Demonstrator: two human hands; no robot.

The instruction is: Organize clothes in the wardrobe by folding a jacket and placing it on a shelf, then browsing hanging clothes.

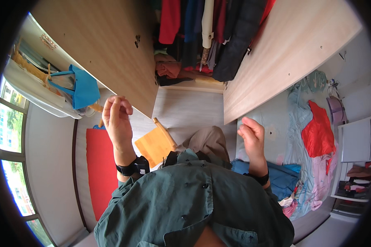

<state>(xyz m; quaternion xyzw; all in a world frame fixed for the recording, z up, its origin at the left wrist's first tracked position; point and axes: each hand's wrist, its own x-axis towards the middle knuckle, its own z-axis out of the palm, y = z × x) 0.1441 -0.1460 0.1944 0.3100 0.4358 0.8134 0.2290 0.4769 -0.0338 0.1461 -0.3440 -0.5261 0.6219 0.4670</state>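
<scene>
Raised at the left, my left hand has its fingers bent and drawn together; nothing shows in them. It is nearest to the open left wardrobe door and a blue fabric bag. My right hand is closed with the thumb against the curled fingers, beside the lower corner of the open right door. Nothing shows in it either. Both wrists wear black bands. Ahead, between the doors, the wardrobe holds hanging clothes, among them a red garment and a dark jacket. Folded clothes lie at its bottom.
A light wooden stool or chair stands in front of my legs. Along the left lie a red mat and a windowed wall. On the right, a bed carries a red garment and a blue cloth. White shelves stand beyond.
</scene>
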